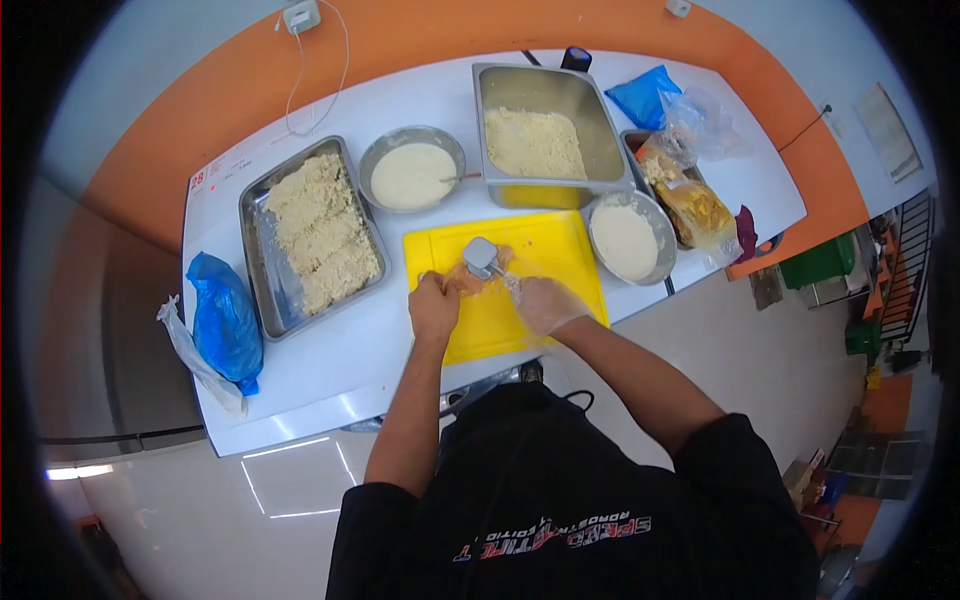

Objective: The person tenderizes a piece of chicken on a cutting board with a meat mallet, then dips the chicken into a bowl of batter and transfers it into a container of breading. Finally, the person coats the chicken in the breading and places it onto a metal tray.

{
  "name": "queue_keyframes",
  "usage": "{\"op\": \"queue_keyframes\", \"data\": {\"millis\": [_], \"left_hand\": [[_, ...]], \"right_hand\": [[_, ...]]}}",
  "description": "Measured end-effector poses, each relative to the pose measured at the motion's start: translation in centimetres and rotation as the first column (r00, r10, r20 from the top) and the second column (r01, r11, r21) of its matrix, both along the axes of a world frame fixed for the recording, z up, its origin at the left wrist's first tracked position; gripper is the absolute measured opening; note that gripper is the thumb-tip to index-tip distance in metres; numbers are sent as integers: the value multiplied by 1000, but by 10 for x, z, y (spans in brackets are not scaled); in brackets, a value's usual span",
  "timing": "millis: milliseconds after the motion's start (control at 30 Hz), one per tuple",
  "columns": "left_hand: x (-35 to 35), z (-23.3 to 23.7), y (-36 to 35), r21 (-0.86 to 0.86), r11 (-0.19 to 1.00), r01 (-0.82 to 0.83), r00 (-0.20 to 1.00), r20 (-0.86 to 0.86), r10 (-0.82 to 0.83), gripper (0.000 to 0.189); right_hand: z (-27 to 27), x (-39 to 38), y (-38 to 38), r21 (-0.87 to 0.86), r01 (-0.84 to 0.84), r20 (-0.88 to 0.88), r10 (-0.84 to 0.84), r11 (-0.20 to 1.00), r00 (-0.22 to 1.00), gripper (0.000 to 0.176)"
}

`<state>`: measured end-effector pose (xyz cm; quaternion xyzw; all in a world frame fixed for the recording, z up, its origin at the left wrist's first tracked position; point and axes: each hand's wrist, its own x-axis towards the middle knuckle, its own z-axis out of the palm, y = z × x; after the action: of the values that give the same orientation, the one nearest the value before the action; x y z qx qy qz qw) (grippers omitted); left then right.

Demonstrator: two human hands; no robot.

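On the yellow cutting board lies a flat piece of raw meat. My left hand is at the meat's left edge, fingers curled and closed on it. In a clear plastic glove, my right hand is wrapped round the handle of a metal meat mallet, whose square head is over the meat. Some blur surrounds the gloved hand.
A tray of crumb-coated pieces and a blue bag are at the left. Behind the board are a bowl of white batter and a deep crumb pan. A flour bowl and food bags stand at the right.
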<state>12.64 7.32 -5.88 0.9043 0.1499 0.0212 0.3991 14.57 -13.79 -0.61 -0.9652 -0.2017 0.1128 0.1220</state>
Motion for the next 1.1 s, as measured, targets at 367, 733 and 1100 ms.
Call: {"op": "queue_keyframes", "data": {"millis": [367, 733, 1100], "left_hand": [[7, -33, 6, 16, 1000, -22, 990, 141, 20, 24], [-3, -3, 7, -189, 979, -75, 997, -2, 76, 16], [-26, 8, -34, 148, 988, -47, 943, 332, -5, 52]], "right_hand": [[-17, -8, 12, 138, 182, -109, -167, 974, 980, 33], [-4, -21, 12, 110, -148, 17, 147, 983, 989, 32], [1, -26, -13, 165, 16, -11, -14, 986, 1000, 35]]}}
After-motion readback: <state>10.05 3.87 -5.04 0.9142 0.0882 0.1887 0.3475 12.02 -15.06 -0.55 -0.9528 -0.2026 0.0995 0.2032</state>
